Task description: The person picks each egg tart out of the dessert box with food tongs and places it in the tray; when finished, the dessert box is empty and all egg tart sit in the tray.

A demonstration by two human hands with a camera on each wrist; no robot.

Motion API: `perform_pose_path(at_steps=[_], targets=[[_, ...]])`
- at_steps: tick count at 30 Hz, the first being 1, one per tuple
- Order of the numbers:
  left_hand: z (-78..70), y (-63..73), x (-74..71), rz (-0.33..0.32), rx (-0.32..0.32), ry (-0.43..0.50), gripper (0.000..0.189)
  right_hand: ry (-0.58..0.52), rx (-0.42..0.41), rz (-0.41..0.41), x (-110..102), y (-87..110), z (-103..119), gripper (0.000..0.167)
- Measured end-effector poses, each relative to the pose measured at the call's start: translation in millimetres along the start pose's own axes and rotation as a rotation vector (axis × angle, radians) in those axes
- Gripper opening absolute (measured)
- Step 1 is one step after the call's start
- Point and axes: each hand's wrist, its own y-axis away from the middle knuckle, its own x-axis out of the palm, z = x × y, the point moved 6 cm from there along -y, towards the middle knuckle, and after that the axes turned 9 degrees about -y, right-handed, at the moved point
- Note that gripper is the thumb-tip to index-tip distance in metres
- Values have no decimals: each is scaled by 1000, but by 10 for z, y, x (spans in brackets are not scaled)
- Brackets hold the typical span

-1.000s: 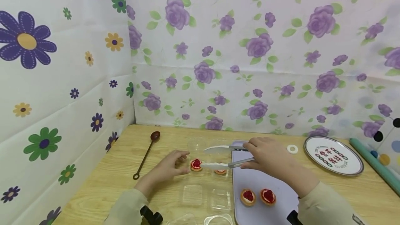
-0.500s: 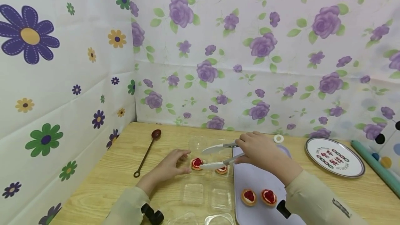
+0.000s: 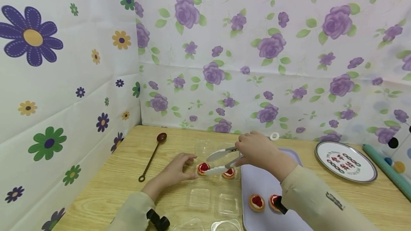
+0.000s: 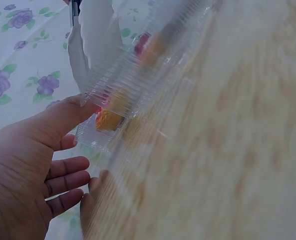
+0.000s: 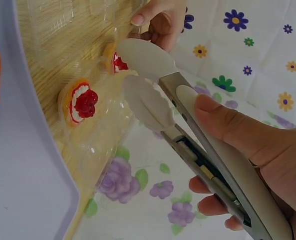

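My right hand (image 3: 257, 148) grips a pair of tongs (image 5: 222, 165), grey-handled with white tips. The tongs' tips stand apart with nothing between them, by the left tart (image 3: 203, 168) in the head view. That tart and a second one (image 5: 80, 101), both topped with red fruit and cream, sit in a clear plastic container (image 3: 205, 147). On the container's left side is my left hand (image 3: 176, 168), fingers loosely spread, with the thumb at the plastic edge in the left wrist view. Two more tarts (image 3: 257, 202) lie on a lilac tray (image 3: 260, 177), one partly hidden behind the right wrist's camera.
Other clear container compartments (image 3: 199, 199) lie nearer me, left of the tray. A brown long-handled spoon (image 3: 151, 161) is at the left. Toward the right are a white plate (image 3: 346, 161) with red lettering, a white ring (image 3: 274, 136) and a green roll (image 3: 388, 174).
My right hand has shifted left and slightly up, and the tongs now slant more. Its forearm has swung left over the tray, covering part of a tart. The left hand stays in place.
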Motion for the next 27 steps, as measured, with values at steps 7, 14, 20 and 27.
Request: perform_pose_path(at_steps=[7,14,20,27], targets=[[-9,-9,6,-1,-5,6,69,-49,20,34,-3,-88,39,46],[1,-4,-6,0,-21,16,68,-63,17,35,17,-157,60,44],[26,2,0,12,-42,36,70,-51,18,82,37,-200,93,44],[17,11,0,16,-29,62,71,-62,46,157,127,-248,123,47]])
